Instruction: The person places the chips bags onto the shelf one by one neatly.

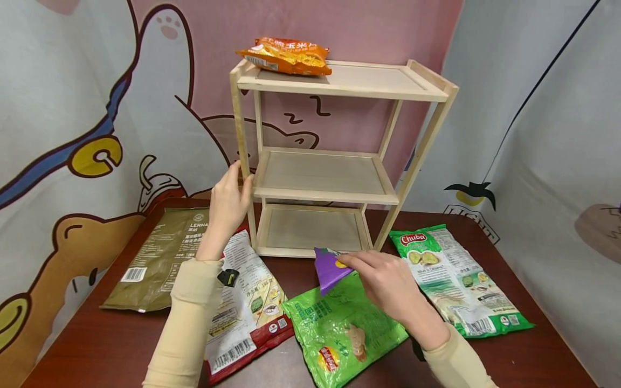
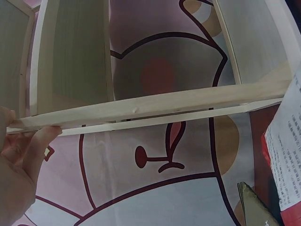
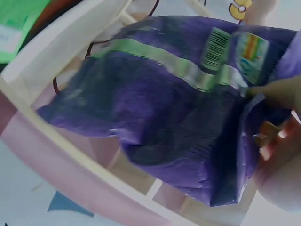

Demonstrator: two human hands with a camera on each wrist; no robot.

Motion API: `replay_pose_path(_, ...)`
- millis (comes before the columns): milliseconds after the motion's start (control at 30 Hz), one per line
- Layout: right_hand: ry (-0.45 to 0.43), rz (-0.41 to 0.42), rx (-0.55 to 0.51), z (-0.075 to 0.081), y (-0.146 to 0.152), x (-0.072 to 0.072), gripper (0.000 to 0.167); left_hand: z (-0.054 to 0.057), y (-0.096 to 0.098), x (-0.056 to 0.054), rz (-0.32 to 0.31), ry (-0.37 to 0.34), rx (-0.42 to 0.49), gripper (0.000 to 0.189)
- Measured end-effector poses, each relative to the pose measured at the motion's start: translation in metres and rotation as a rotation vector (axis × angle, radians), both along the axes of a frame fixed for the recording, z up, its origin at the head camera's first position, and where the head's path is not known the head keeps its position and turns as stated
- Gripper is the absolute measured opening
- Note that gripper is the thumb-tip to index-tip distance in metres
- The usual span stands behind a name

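My left hand [image 1: 226,203] grips the left front post of a three-tier wooden shelf [image 1: 330,193]; in the left wrist view thumb and fingers [image 2: 43,143] close around that post. My right hand [image 1: 392,284] pinches a purple snack bag [image 1: 331,270] by its edge, low in front of the bottom tier. The right wrist view shows the bag [image 3: 160,99] crumpled, with a pale green stripe and a barcode. An orange snack bag [image 1: 290,57] lies at the left end of the top tier. Beneath the right hand a green snack bag [image 1: 339,328] lies on the table.
On the dark red table [image 1: 286,372], a brown bag [image 1: 160,264] lies at the left. Beside it is a red and white bag [image 1: 247,307], partly behind my left arm. A green and white Chuba bag [image 1: 458,283] lies at the right. Printed cloth walls surround the table.
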State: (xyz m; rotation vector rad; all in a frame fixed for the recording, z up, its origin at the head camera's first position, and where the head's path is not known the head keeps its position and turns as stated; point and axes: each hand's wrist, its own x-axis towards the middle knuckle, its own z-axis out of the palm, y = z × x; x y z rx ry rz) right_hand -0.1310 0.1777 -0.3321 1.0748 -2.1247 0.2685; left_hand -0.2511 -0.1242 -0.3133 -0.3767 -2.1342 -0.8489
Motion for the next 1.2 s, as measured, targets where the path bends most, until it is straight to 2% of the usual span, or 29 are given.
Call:
replay_pose_path(167, 0.115, 0.043, -0.092, 0.014, 0.005, -0.005, 0.027, 0.000, 0.000, -0.001, 0.002, -0.003, -0.002, 0.036)
replay_pose_path(300, 0.234, 0.068, -0.185, 0.026, 0.006, -0.007, 0.029, -0.001, -0.001, -0.001, 0.003, -0.002, -0.002, 0.036)
replay_pose_path(500, 0.468, 0.148, -0.363, 0.048, 0.001, -0.014, 0.021, 0.000, -0.001, -0.001, 0.004, -0.003, -0.001, 0.036)
replay_pose_path(767, 0.698, 0.189, -0.588, 0.068, -0.001, -0.023, 0.010, -0.001, 0.000, -0.002, -0.001, 0.007, 0.000, 0.034)
replay_pose_path(933, 0.864, 0.175, -0.718, 0.087, 0.000, -0.031, 0.001, -0.002, 0.000, -0.002, 0.005, 0.007, 0.003, 0.034)
replay_pose_path(1067, 0.954, 0.116, -0.788, 0.102, 0.007, -0.039, 0.008, -0.002, 0.000, -0.001, 0.003, 0.007, 0.007, 0.034)
replay_pose_path(1200, 1.017, 0.036, -0.802, 0.118, 0.015, -0.050, 0.015, -0.001, 0.000, 0.000, -0.001, 0.012, 0.009, 0.034)
